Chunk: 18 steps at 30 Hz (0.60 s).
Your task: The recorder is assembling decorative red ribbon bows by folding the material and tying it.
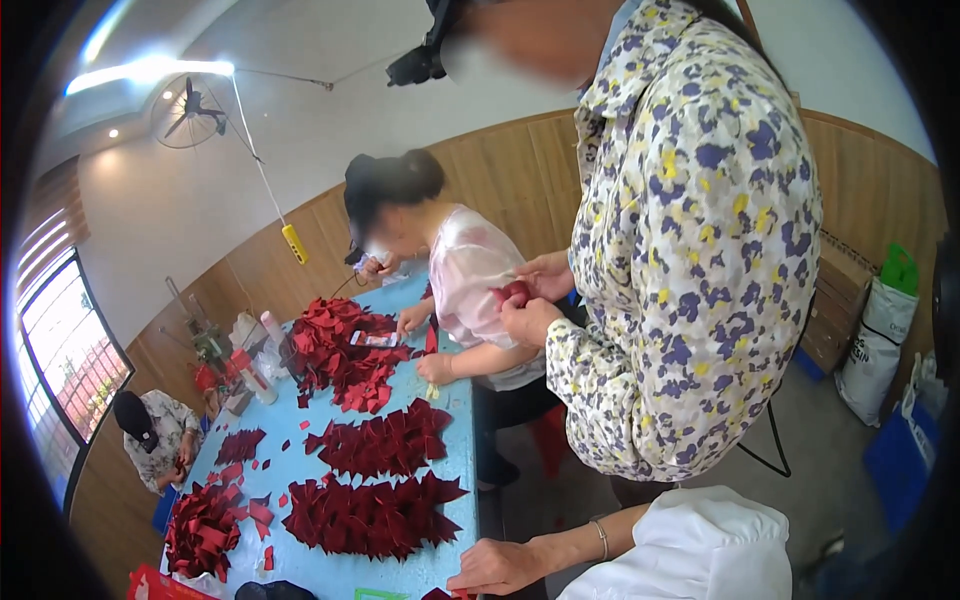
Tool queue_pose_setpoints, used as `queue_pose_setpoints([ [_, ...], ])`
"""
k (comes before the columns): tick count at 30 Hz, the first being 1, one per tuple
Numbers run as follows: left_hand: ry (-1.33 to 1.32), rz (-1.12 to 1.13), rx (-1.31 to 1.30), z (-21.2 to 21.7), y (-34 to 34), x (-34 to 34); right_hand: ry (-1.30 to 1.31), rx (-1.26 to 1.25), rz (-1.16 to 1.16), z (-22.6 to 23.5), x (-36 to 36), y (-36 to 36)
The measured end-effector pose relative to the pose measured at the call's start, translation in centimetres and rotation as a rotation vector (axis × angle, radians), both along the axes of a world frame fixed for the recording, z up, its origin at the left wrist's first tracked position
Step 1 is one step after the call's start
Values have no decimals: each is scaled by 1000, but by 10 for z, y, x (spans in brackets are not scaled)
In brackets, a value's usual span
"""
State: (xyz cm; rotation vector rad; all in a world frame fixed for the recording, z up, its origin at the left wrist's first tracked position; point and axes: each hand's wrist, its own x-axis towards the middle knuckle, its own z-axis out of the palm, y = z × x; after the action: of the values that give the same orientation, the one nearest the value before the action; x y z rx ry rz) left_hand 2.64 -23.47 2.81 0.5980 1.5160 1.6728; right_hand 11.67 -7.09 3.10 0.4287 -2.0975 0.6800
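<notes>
My right hand (497, 567), with a bracelet at the wrist and a white sleeve, reaches in at the bottom over the table's near edge. Its fingers are curled together at a dark red ribbon piece (437, 594), partly cut off by the frame's lower edge. My left hand is out of view. Just beyond lies a long row of dark red pointed ribbon pieces (372, 515) on the light blue table (455, 490). A second such row (385, 442) lies farther back, and a shorter one (240, 446) to its left.
A person in a flowered jacket (700, 240) stands close on my right, holding something red. Another in pale pink (480, 270) works beside a large red ribbon heap (345, 350) with a phone (375, 340) on it. A third person (160, 440) sits far left. Another ribbon pile (205, 530) lies near left.
</notes>
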Motion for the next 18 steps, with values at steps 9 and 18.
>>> queue_pose_setpoints([
  [9,2,76,-65,-7,34,-22,-239,-440,142,-16,-9,49],
  [18,61,162,-71,-4,73,-29,-324,-738,108,-17,-22,65],
])
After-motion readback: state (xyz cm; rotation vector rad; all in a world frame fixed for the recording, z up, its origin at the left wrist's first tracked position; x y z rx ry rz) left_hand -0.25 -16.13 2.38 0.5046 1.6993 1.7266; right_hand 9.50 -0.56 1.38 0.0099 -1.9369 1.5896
